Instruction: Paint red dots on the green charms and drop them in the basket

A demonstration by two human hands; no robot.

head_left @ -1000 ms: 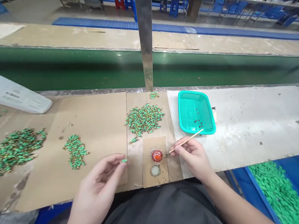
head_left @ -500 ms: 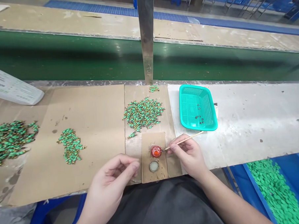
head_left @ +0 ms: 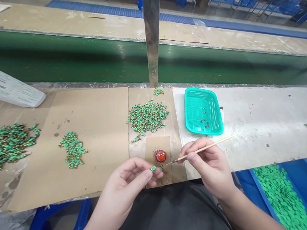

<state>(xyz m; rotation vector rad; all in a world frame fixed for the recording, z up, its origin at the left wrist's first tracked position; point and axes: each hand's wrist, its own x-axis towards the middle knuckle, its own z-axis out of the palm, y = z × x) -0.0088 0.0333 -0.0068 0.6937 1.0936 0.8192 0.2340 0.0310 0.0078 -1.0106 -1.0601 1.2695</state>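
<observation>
Nearest, right of one small red pot (head_left: 160, 156) and below the table edge, a blue bin (head_left: 298, 180) holds green pieces (head_left: 284, 194), too many to count. Two bare hands flank the pot. On its near left, the left hand (head_left: 131, 182) pinches one small green piece (head_left: 153, 168) between thumb and fingertip, other fingers loosely curled. On its near right, the right hand (head_left: 209, 165) grips one thin brush (head_left: 217, 143) like a pen, fingers closed, tip slanting down just beside the pot. One small disc (head_left: 160, 168), mostly hidden by the left fingers, lies just nearer than the pot, which contains something glossy and red. Left of the pot are two heaps of green-and-gold pieces (head_left: 73, 149); beyond it lies a third, larger heap (head_left: 147, 118). Beyond and right stands one turquoise basket (head_left: 194, 117), with a few dark bits inside.
</observation>
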